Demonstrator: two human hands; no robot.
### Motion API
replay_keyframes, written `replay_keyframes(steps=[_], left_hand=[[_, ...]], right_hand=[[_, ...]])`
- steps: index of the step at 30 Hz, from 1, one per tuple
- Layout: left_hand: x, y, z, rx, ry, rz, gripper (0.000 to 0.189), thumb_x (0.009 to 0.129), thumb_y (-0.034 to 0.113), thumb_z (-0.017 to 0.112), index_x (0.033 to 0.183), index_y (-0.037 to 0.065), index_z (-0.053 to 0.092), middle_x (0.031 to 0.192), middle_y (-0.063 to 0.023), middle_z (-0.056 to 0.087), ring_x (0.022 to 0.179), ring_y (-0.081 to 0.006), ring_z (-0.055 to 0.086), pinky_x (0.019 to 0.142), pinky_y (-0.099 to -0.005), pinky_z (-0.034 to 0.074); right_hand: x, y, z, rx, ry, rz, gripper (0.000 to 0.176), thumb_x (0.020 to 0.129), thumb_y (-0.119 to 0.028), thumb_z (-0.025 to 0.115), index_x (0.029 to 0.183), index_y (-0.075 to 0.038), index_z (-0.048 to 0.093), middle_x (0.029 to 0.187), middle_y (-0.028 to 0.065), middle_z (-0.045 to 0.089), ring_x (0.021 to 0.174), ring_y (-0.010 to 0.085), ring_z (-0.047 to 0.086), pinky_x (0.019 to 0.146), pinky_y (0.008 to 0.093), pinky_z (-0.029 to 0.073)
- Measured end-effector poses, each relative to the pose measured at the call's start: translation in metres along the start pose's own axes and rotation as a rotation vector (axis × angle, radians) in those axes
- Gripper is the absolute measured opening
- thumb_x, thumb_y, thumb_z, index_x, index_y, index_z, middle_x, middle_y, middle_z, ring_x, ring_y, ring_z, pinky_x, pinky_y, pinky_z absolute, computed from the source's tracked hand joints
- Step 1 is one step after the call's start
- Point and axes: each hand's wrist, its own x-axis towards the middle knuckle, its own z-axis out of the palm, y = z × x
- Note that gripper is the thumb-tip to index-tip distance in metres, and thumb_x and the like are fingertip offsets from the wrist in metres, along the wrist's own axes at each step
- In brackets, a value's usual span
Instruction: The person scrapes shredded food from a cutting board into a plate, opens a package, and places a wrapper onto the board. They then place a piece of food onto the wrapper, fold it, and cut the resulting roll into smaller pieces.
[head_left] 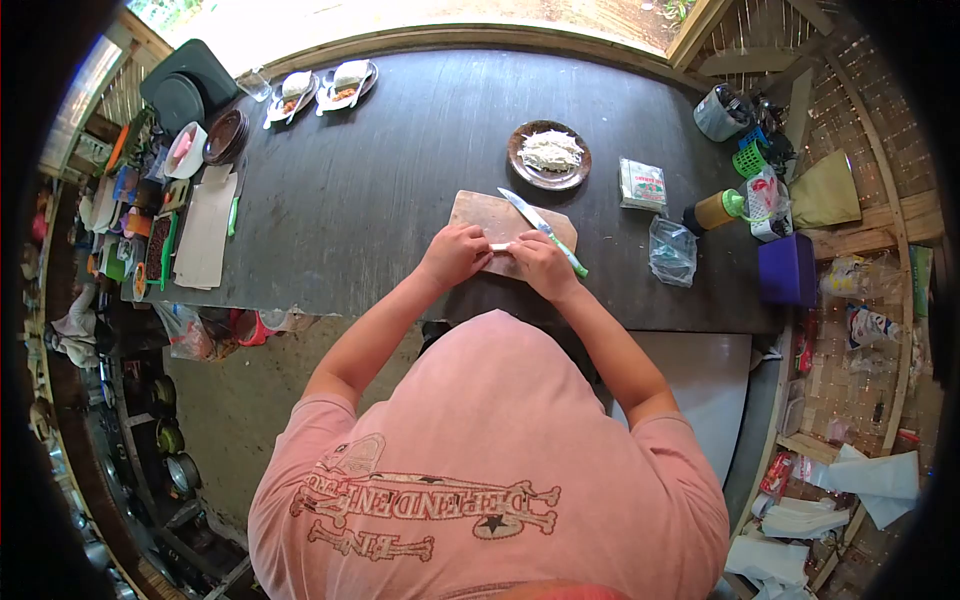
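Over a wooden cutting board (472, 210) at the near edge of the table, both my hands pinch a small white strip (500, 247). My left hand (455, 255) has its left end, and my right hand (543, 265) has its right end; both sets of fingers are closed. What the strip is made of is too small to tell. A knife (522, 207) with a green handle lies slantwise on the board, its handle running beside my right hand. Beyond the board, a brown plate (548, 183) bears a heap of white shreds (551, 151).
Right of the board are a square white packet (642, 185), a clear plastic bag (672, 252) and a bottle with a green cap (715, 210). Two served plates (347, 86) stand far left. Cardboard (205, 235) and a green-framed tray (161, 250) lie along the left side.
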Motion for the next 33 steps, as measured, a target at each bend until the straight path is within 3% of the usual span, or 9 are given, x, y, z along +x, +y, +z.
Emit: replay_keyframes(steps=[5,7,8,10,16,26,29,31,33], left_hand=[[0.002,-0.001,0.006,-0.011,0.001,-0.031,0.015,0.091,0.024,0.085,0.089,0.010,0.081,0.093,-0.0048,0.072,0.091,-0.0277,0.073,0.081,-0.0455,0.059],[0.003,0.004,0.000,0.004,-0.005,-0.048,0.017,0.092,0.025,0.084,0.086,0.010,0.080,0.092,-0.0057,0.072,0.092,-0.0283,0.073,0.081,-0.0459,0.060],[0.003,0.005,0.000,0.003,-0.004,-0.048,0.017,0.092,0.025,0.084,0.086,0.010,0.080,0.092,-0.0057,0.072,0.092,-0.0283,0.073,0.081,-0.0459,0.060],[0.006,0.004,0.003,0.028,-0.044,-0.065,0.014,0.094,0.025,0.083,0.093,0.011,0.080,0.095,-0.0057,0.072,0.094,-0.0280,0.073,0.082,-0.0457,0.059],[0.001,0.007,0.016,0.088,0.005,0.008,0.014,0.098,0.024,0.079,0.109,0.015,0.078,0.104,-0.0040,0.072,0.100,-0.0285,0.073,0.089,-0.0457,0.058],[0.014,0.004,0.021,0.143,-0.109,-0.026,0.015,0.098,0.022,0.075,0.108,0.011,0.077,0.104,-0.0085,0.070,0.103,-0.0290,0.071,0.091,-0.0466,0.057],[0.015,0.001,0.026,0.149,-0.176,-0.078,0.016,0.099,0.024,0.073,0.108,0.011,0.078,0.105,-0.0079,0.070,0.106,-0.0284,0.072,0.090,-0.0463,0.056],[0.012,-0.003,0.032,0.151,-0.147,-0.047,0.016,0.096,0.030,0.074,0.105,0.016,0.077,0.103,-0.0057,0.069,0.104,-0.0262,0.072,0.085,-0.0447,0.056],[0.011,-0.006,0.035,0.141,-0.143,-0.049,0.017,0.098,0.030,0.073,0.106,0.016,0.077,0.104,-0.0057,0.069,0.104,-0.0259,0.072,0.085,-0.0445,0.056]], right_hand=[[0.001,0.000,-0.029,0.064,0.232,0.122,0.017,0.092,-0.009,0.083,0.108,-0.005,0.080,0.102,0.0117,0.079,0.110,0.0348,0.073,0.101,0.0481,0.058],[-0.008,-0.002,-0.045,-0.152,0.128,0.389,0.025,0.092,-0.014,0.085,0.115,-0.006,0.079,0.110,0.0119,0.077,0.114,0.0352,0.071,0.101,0.0481,0.058],[-0.012,-0.006,-0.048,-0.153,0.128,0.389,0.025,0.092,-0.014,0.085,0.115,-0.006,0.079,0.110,0.0119,0.077,0.114,0.0352,0.071,0.101,0.0481,0.058],[-0.013,-0.019,-0.058,-0.290,-0.167,0.579,0.037,0.091,-0.016,0.087,0.125,-0.007,0.076,0.119,0.0117,0.071,0.115,0.0362,0.068,0.099,0.0483,0.058],[-0.036,-0.005,-0.035,-0.318,-0.154,0.569,0.043,0.093,-0.017,0.082,0.133,-0.004,0.070,0.120,0.0124,0.067,0.112,0.0357,0.067,0.096,0.0512,0.059],[-0.028,-0.026,-0.035,-0.434,-0.095,0.531,0.043,0.096,-0.016,0.079,0.137,-0.006,0.072,0.126,0.0115,0.068,0.117,0.0330,0.066,0.101,0.0488,0.056],[-0.016,-0.019,-0.019,-0.278,0.003,0.391,0.041,0.093,-0.017,0.080,0.134,-0.010,0.076,0.123,0.0091,0.072,0.119,0.0313,0.066,0.105,0.0504,0.053],[-0.008,-0.008,-0.001,-0.162,0.037,0.266,0.024,0.090,-0.020,0.082,0.113,-0.013,0.083,0.115,0.0072,0.074,0.117,0.0298,0.066,0.101,0.0510,0.053],[-0.001,-0.004,0.008,-0.178,-0.053,0.300,0.016,0.089,-0.021,0.082,0.103,-0.013,0.084,0.110,0.0071,0.075,0.114,0.0297,0.066,0.099,0.0508,0.053]])
